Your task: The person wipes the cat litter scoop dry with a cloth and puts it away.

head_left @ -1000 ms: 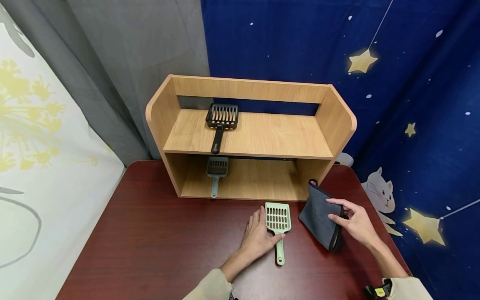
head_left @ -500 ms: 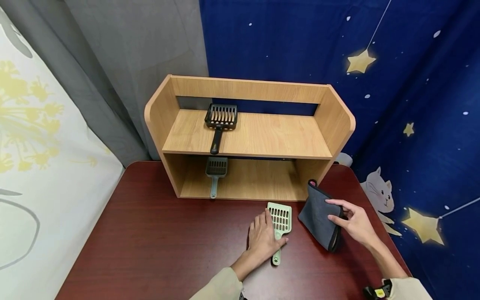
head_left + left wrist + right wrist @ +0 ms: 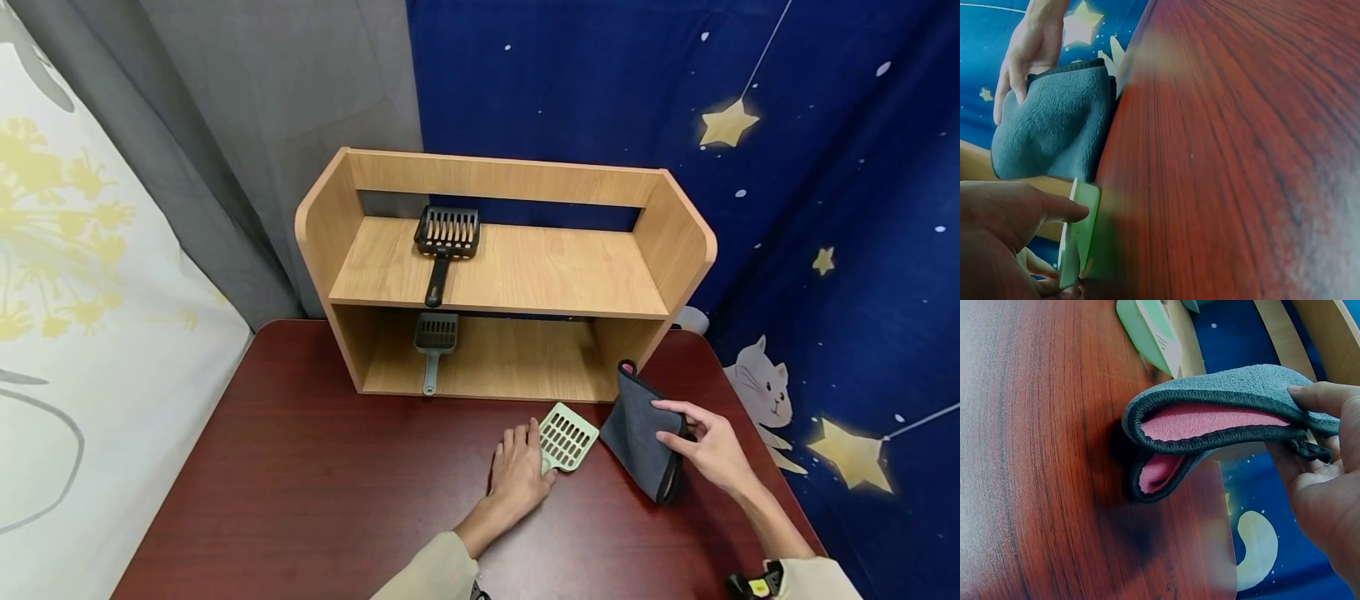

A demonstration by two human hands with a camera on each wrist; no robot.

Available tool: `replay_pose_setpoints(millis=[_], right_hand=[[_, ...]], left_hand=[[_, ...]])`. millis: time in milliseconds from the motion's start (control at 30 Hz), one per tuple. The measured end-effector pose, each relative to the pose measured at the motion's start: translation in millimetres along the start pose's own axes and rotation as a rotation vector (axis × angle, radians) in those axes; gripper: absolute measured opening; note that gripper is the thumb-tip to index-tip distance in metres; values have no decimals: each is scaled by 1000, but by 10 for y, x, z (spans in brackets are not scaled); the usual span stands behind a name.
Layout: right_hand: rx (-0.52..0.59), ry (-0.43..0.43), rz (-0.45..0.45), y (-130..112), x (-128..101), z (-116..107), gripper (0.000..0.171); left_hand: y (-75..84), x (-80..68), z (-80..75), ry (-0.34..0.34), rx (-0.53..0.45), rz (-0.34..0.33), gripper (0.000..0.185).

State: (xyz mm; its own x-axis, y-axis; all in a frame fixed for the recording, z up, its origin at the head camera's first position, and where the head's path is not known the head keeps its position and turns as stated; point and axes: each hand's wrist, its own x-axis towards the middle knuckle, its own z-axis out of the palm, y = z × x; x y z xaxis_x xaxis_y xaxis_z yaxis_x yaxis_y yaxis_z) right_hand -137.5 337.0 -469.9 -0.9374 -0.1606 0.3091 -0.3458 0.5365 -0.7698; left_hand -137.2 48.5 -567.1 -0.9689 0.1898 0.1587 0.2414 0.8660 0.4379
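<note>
My left hand (image 3: 514, 477) grips a pale green litter scoop (image 3: 572, 440) low over the tabletop. Its slotted head points away and to the right, while the handle is hidden under the palm. From the left wrist view, the thumb lies along one side of the scoop (image 3: 1087, 215) and fingertips show behind it. A folded grey cloth (image 3: 637, 433) with black edging is pinched between thumb and fingers of my right hand (image 3: 716, 448). Pink lining shows inside the cloth's folds (image 3: 1222, 422) in the right wrist view.
A two-tier wooden shelf (image 3: 555, 271) stands at the back of the dark red table (image 3: 337, 492). On its upper tier lies a black litter scoop (image 3: 447, 237), and a grey one (image 3: 435, 335) sits below. Curtains (image 3: 555, 75) hang behind.
My left hand has taken hold of the green scoop, which has turned so its head slants right and its handle is now under the hand. The right hand and cloth stay put.
</note>
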Motion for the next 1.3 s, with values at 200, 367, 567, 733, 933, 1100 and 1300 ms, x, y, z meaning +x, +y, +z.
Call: replay_pose_setpoints(millis=[200,367,567,733,933,1100,1300], right_hand=[[-7,6,11,-4,-15,-12,41],[-3,4,16,-11,-18,-10,40],[4,4,14,-12,-14,-3,40],[9,2,8,-25,4,10,40],[-30,-12,13,157,23,48,43],[-64,-6,-2,128,80,120,45],[-127,4,-74,-142,199,286,45]], left_hand=[[-77,-2,-50,9,-45,4,74],[-147,-5,-89,21,-75,8,53],[-227,0,-96,1,-109,9,38],[-285,1,-126,-10,-152,27,32],[-367,-20,-257,-35,-157,15,31],[-492,-9,-429,-58,-134,45,30],[-564,32,-643,-54,-128,95,30]])
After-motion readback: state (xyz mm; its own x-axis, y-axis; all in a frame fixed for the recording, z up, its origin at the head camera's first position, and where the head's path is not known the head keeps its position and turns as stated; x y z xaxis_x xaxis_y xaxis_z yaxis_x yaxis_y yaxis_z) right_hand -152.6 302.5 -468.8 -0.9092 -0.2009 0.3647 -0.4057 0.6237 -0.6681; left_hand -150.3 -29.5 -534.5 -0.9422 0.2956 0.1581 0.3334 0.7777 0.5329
